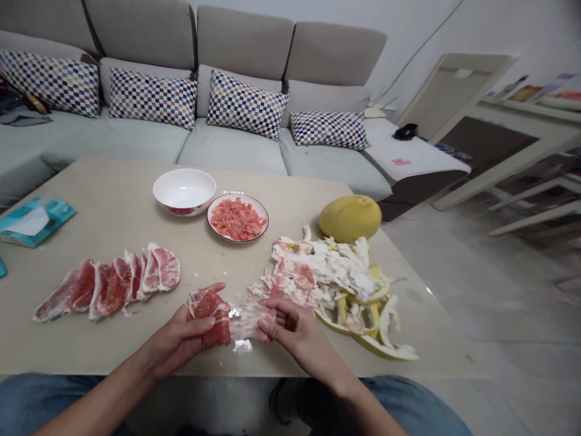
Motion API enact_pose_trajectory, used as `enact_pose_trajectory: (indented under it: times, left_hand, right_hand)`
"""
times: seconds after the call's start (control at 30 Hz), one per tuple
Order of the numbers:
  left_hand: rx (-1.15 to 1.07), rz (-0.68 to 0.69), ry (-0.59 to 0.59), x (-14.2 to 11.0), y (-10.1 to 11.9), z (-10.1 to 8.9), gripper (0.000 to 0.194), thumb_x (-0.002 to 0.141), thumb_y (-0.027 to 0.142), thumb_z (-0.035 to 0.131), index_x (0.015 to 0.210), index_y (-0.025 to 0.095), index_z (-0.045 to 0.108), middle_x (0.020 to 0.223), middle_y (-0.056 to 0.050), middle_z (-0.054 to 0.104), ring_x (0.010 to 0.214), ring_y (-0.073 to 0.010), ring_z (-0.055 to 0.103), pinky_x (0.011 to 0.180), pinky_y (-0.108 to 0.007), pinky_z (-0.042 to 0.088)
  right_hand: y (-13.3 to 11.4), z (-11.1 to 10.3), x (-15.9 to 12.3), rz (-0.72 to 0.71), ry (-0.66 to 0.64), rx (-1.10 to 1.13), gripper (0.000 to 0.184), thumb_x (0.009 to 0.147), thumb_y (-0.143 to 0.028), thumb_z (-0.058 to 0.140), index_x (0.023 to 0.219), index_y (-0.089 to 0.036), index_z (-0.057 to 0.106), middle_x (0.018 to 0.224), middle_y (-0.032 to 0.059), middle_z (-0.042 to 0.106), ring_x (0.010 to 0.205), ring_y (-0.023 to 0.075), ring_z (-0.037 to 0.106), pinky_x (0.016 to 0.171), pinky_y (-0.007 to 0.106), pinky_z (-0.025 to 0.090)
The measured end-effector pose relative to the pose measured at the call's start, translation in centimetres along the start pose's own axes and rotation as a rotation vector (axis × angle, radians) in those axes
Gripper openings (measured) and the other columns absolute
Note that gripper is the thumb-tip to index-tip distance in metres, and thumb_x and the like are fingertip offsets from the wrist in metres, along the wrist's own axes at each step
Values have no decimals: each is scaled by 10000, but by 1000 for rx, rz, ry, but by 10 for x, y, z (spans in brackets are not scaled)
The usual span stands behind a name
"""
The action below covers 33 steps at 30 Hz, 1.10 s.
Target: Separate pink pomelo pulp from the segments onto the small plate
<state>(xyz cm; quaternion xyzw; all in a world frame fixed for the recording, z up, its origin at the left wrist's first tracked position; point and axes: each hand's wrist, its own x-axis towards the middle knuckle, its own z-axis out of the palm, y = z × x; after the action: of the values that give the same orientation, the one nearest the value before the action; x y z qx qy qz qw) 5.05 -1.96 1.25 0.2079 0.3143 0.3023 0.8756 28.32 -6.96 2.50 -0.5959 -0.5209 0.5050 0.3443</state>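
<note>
My left hand (pixel 181 339) holds a red pomelo segment (pixel 211 312) over the table's front edge. Between thumb and fingers, my right hand (pixel 293 330) pinches a pale, translucent membrane (pixel 247 321) that stretches out from the segment. To the left lies a row of pomelo segments (pixel 115 281), most with white skin on them. Behind the hands, a dark-rimmed plate (pixel 265 220) bears a heap of peeled pink pulp (pixel 238 218). A pile of white pith and membrane scraps (pixel 327 269) lies right of my right hand, with yellow rind strips (pixel 376 345) around it.
A whole yellow pomelo (pixel 350 218) sits behind the scraps. Next to the plate stands a white bowl (pixel 184 189). A blue tissue pack (pixel 36 221) is at the table's left. Beyond the beige table (pixel 290 181) is a sofa (pixel 236 142) with checkered cushions.
</note>
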Motion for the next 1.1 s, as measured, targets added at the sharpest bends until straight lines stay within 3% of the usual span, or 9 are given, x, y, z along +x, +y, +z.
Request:
enact_pose_trajectory:
  times: [0.13, 0.23, 0.33, 0.6, 0.73, 0.8, 0.9, 1.0, 1.1]
  left_hand:
    - [-17, 21, 35, 4, -4, 1, 626, 770, 106, 710, 1346, 194, 482, 1121, -93, 673, 1036, -230, 651, 973, -370, 469]
    - [-12, 30, 74, 5, -8, 1, 628, 768, 96, 714, 1341, 200, 478, 1110, -86, 678, 1006, -210, 662, 981, -358, 460]
    - [-33, 16, 94, 4, -11, 1, 583, 779, 91, 704, 1313, 196, 495, 1107, -84, 674, 952, -179, 671, 966, -347, 468]
    - [-52, -54, 7, 3, -20, 3, 289, 838, 199, 672, 1117, 182, 597, 973, -51, 677, 881, -146, 655, 903, -335, 490]
    - [-31, -121, 16, 3, -21, 0, 452, 893, 368, 586, 1308, 279, 431, 1165, -80, 631, 1012, -218, 646, 937, -470, 470]
    - [48, -109, -27, 4, -21, -1, 565, 883, 424, 579, 1384, 317, 340, 1325, -112, 545, 1137, -272, 589, 942, -514, 454]
    - [253, -22, -79, 9, -20, -3, 549, 815, 461, 651, 1300, 275, 472, 1362, -116, 521, 1219, -300, 515, 980, -494, 416]
    - [424, 77, -143, 13, -13, -4, 542, 660, 481, 785, 1092, 202, 615, 1234, -119, 610, 1158, -297, 544, 993, -425, 391]
    - [463, 62, -207, 12, -4, -2, 603, 544, 473, 851, 1037, 201, 634, 1158, -98, 638, 1047, -266, 588, 831, -328, 464]
  right_hand:
    - [6, 4, 0, -165, 75, -149, 410, 862, -413, 600, 1222, -219, 564, 1126, 103, 641, 955, 229, 634, 818, 373, 524]
    - [10, 13, -2, -397, 135, -308, 615, 804, -373, 696, 1352, -274, 435, 1419, 114, 440, 1274, 277, 456, 1033, 459, 418]
    - [14, 24, -5, -581, 138, -477, 598, 785, -305, 728, 1320, -270, 463, 1415, 121, 431, 1325, 287, 384, 1072, 483, 374]
    - [14, 36, -6, -850, 184, -509, 318, 868, -76, 551, 1155, -208, 584, 1049, 91, 657, 1013, 217, 583, 887, 390, 482]
    - [2, 32, -8, -561, 117, -192, 139, 918, -169, 524, 937, -195, 659, 883, 53, 666, 837, 173, 608, 753, 295, 477]
    - [-3, 28, -8, -338, 53, -26, 211, 933, -286, 530, 797, -179, 651, 761, 28, 632, 733, 153, 584, 675, 263, 449]
    - [-5, 22, -6, -96, -36, 189, 332, 900, -436, 562, 722, -160, 613, 679, 6, 573, 656, 132, 525, 618, 244, 405]
    - [-1, 19, -5, -4, -97, 342, 357, 862, -490, 599, 749, -152, 608, 706, 8, 571, 670, 127, 511, 635, 243, 388]
    - [-1, 19, -7, 50, -175, 422, 371, 845, -506, 615, 761, -145, 607, 694, 2, 560, 647, 117, 493, 620, 237, 362]
